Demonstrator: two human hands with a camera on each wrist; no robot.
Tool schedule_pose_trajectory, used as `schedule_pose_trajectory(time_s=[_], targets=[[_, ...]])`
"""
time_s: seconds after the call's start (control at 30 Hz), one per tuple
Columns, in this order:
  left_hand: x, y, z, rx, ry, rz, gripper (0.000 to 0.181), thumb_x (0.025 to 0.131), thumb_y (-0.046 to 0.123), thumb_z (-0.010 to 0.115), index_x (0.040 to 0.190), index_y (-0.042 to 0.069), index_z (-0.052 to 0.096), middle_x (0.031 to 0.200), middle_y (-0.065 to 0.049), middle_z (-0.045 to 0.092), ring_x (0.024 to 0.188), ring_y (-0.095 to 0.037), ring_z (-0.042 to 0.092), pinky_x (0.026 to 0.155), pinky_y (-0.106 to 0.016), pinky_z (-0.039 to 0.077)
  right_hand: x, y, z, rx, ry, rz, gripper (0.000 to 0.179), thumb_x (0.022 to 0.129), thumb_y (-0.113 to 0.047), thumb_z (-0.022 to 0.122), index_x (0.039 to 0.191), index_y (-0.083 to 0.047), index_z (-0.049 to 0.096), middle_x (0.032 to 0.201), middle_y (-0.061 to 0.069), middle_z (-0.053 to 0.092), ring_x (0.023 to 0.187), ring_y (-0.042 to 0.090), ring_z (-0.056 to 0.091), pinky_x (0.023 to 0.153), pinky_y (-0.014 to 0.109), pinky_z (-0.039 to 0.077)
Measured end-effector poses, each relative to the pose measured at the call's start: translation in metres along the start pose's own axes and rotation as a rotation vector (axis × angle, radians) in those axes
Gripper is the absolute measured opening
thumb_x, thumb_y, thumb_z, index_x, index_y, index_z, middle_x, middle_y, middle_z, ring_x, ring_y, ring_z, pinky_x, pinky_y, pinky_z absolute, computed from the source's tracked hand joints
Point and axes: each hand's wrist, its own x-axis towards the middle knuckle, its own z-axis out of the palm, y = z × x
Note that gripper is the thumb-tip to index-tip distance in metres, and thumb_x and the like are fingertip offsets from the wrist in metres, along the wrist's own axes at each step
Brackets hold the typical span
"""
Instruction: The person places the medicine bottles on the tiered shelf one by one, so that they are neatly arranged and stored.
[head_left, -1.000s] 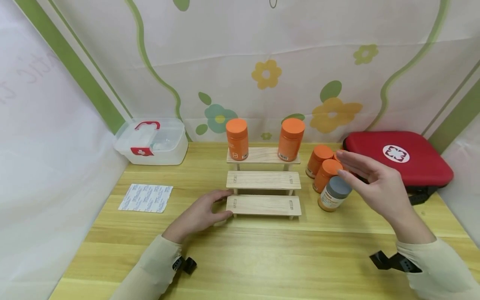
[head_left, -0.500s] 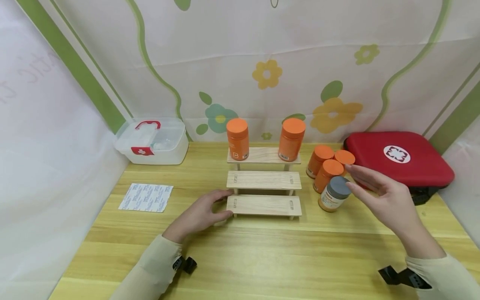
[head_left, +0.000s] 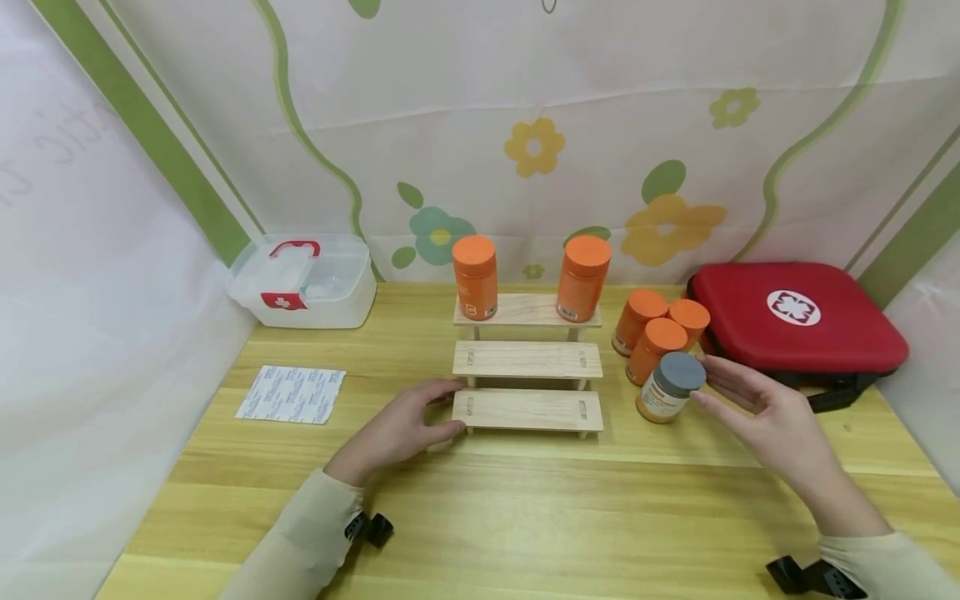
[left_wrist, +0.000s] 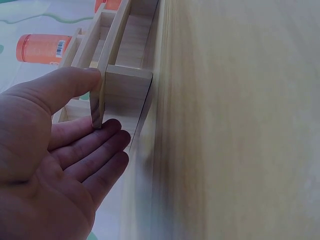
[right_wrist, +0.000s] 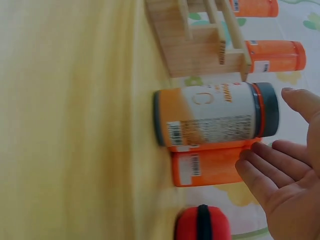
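Front jar (right_wrist: 220, 111); barcode (right_wrist: 174, 133); right wrist only

Lettering on the white sheet (head_left: 292, 394) left of the left hand (head_left: 401, 429) was too small to read in the head view. Beside the right hand (head_left: 780, 425), the grey-lidded jar (head_left: 670, 390) hid part of the nearest orange jar (head_left: 652, 346). The red case (right_wrist: 202, 223) beyond that hand ran off the right wrist view's bottom edge.

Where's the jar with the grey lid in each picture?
Head: the grey-lidded jar stands right of centre, beside the right hand.
Left wrist: not in this picture.
Right wrist: the jar is near the middle, lid pointing right.
Shared landmark: the wooden stand shows in all three.
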Motion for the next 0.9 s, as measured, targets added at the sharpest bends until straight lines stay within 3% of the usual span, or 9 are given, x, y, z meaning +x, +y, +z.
schedule_pose_trajectory(time_s=[0.13,0.2,0.9], targets=[[0.0,0.0,0.0,-0.002,0.0,-0.002,0.062,0.099,0.03,0.081,0.155,0.015,0.059,0.159,-0.009,0.059,0.148,-0.033,0.055,0.127,-0.057,0.042,-0.001,0.004,0.007,-0.022,-0.004,0.007,0.065,0.095,-0.016,0.085,0.152,0.002,0.058,0.146,0.028,0.065,0.11,-0.03,0.053,0.085,-0.001,0.05],[0.0,0.0,0.001,-0.003,-0.001,-0.003,0.062,0.099,0.03,0.081,0.155,0.014,0.059,0.159,-0.009,0.059,0.148,-0.033,0.055,0.127,-0.056,0.042,-0.001,0.004,0.011,-0.017,-0.004,0.017,0.066,0.095,-0.016,0.085,0.151,0.005,0.057,0.144,0.036,0.062,0.108,-0.03,0.053,0.084,-0.001,0.051],[0.0,-0.001,0.001,0.004,0.003,-0.011,0.062,0.099,0.031,0.08,0.155,0.016,0.058,0.159,-0.009,0.059,0.149,-0.033,0.055,0.127,-0.056,0.042,-0.002,0.003,0.022,0.006,0.027,0.014,0.068,0.096,-0.018,0.085,0.151,0.01,0.055,0.14,0.039,0.064,0.105,-0.031,0.051,0.084,-0.003,0.048]])
